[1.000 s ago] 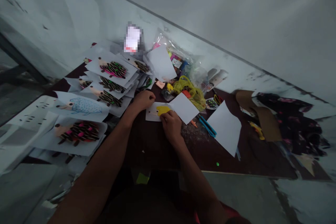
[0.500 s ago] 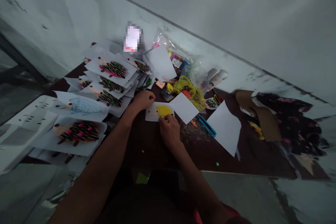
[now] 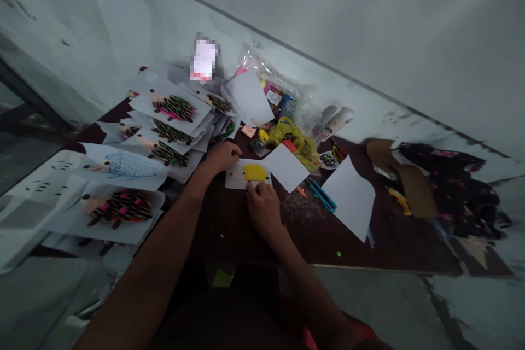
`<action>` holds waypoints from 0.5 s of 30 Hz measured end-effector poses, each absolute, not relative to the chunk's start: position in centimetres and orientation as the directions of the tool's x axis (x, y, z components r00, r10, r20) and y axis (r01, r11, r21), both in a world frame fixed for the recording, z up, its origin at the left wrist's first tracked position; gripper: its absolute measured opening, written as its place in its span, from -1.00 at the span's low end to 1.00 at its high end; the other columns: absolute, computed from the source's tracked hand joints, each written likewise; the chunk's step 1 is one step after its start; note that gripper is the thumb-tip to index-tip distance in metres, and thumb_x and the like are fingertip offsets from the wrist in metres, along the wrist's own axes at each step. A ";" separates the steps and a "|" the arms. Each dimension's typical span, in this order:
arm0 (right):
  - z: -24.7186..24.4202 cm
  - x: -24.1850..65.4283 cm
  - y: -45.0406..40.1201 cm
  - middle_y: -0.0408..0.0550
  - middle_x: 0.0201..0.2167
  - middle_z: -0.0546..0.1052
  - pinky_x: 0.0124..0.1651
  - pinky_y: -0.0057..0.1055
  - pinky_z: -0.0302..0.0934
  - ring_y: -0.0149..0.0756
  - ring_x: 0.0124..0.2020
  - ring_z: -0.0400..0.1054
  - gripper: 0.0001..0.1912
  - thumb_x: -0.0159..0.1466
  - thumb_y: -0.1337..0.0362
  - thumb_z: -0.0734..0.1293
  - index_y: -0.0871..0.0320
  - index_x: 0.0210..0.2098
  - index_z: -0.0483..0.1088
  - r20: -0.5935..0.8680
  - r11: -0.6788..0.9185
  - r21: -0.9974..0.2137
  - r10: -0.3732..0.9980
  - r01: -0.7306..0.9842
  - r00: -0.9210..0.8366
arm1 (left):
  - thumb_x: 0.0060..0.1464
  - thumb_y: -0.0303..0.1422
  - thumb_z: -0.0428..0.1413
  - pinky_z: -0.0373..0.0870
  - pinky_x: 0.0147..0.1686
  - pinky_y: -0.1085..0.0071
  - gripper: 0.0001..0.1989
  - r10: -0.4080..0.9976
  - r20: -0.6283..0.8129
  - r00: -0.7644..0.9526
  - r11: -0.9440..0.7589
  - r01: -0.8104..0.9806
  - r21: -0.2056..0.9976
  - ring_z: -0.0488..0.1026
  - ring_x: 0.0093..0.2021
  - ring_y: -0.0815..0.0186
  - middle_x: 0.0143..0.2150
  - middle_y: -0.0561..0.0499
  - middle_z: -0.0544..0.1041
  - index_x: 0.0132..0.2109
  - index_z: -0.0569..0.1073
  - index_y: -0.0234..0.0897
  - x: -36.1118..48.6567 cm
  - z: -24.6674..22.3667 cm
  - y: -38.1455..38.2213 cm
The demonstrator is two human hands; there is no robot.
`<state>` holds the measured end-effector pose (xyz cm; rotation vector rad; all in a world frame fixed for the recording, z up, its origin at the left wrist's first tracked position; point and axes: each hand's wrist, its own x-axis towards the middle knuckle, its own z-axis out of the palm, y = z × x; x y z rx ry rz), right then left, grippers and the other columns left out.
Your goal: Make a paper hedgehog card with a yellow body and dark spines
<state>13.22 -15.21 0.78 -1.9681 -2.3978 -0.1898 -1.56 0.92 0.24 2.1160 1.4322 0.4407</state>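
Observation:
A small white card (image 3: pixel 235 182) lies on the dark table, with a yellow clay hedgehog body (image 3: pixel 254 172) and a pale snout on it. My right hand (image 3: pixel 263 206) rests over the card's lower edge, its bent fingertips close together just below the yellow clay. Whatever those fingers pinch, if anything, is hidden. At the card's upper left corner is my left hand (image 3: pixel 223 156), its fingers curled and closed; I cannot make out anything in them. Touching the card's right side is a blank white paper square (image 3: pixel 288 168).
Stacked hedgehog cards (image 3: pixel 172 106) fill the left side, near a white tray (image 3: pixel 24 219). Behind are a lit phone (image 3: pixel 204 59), a yellow-green bag (image 3: pixel 295 139) and clear plastic packaging (image 3: pixel 305 112). Blue-handled scissors (image 3: pixel 323 195) and a white sheet (image 3: pixel 348 199) lie to the right.
My right fingertips have drawn back slightly, off the yellow clay, uncovering more of its lower edge. My left hand stays at the card's corner. The whole view has shifted a little.

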 end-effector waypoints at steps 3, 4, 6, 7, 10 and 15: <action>1.0 13.2 -15.3 0.12 -0.19 0.49 -0.11 -0.31 0.17 -0.16 -0.15 0.31 -0.66 0.48 0.26 0.22 0.17 0.18 0.42 0.084 0.195 0.086 0.976 0.977 -0.202 | 0.09 -0.47 0.08 0.47 0.06 0.37 -0.64 0.924 -0.029 0.381 -0.290 0.750 0.595 0.58 0.04 0.14 0.02 -0.05 0.68 -0.06 0.69 -0.18 -1.5 0.3 0.9; 1.1 13.1 -15.3 0.13 -0.18 0.49 -0.11 -0.30 0.17 -0.15 -0.14 0.31 -0.65 0.47 0.24 0.23 0.17 0.19 0.42 0.077 0.195 0.091 0.976 0.977 -0.202 | 0.09 -0.47 0.08 0.47 0.05 0.37 -0.64 0.924 -0.029 0.381 -0.291 0.751 0.593 0.58 0.04 0.14 0.02 -0.05 0.68 -0.06 0.69 -0.19 -1.5 0.3 0.9; 1.2 13.1 -15.4 0.14 -0.16 0.49 -0.11 -0.28 0.17 -0.13 -0.13 0.31 -0.63 0.47 0.22 0.24 0.17 0.21 0.41 0.066 0.189 0.104 0.978 0.976 -0.197 | 0.09 -0.47 0.08 0.48 0.05 0.37 -0.64 0.925 -0.029 0.380 -0.290 0.751 0.593 0.58 0.03 0.15 0.02 -0.05 0.68 -0.06 0.69 -0.19 -1.5 0.3 0.9; 1.3 13.0 -15.5 0.14 -0.16 0.49 -0.11 -0.28 0.18 -0.12 -0.12 0.32 -0.62 0.47 0.21 0.25 0.16 0.22 0.40 0.062 0.186 0.110 0.979 0.976 -0.194 | 0.08 -0.47 0.08 0.48 0.05 0.37 -0.64 0.925 -0.029 0.378 -0.288 0.751 0.594 0.58 0.03 0.15 0.02 -0.05 0.68 -0.05 0.69 -0.19 -1.5 0.3 0.9; 1.4 13.0 -15.6 0.13 -0.16 0.49 -0.10 -0.27 0.18 -0.12 -0.12 0.32 -0.61 0.47 0.20 0.25 0.15 0.23 0.39 0.058 0.179 0.115 0.981 0.977 -0.187 | 0.08 -0.47 0.08 0.48 0.03 0.39 -0.63 0.927 -0.032 0.375 -0.284 0.753 0.593 0.58 0.03 0.15 0.02 -0.05 0.68 -0.05 0.69 -0.18 -1.5 0.2 0.9; 1.3 13.0 -15.8 0.14 -0.15 0.48 -0.10 -0.26 0.19 -0.12 -0.12 0.32 -0.61 0.47 0.21 0.25 0.16 0.23 0.39 0.061 0.175 0.096 0.982 0.980 -0.181 | 0.05 -0.46 0.09 0.47 0.01 0.41 -0.63 0.925 -0.044 0.378 -0.280 0.754 0.594 0.59 0.02 0.17 0.01 -0.03 0.68 -0.05 0.69 -0.15 -1.5 0.1 1.0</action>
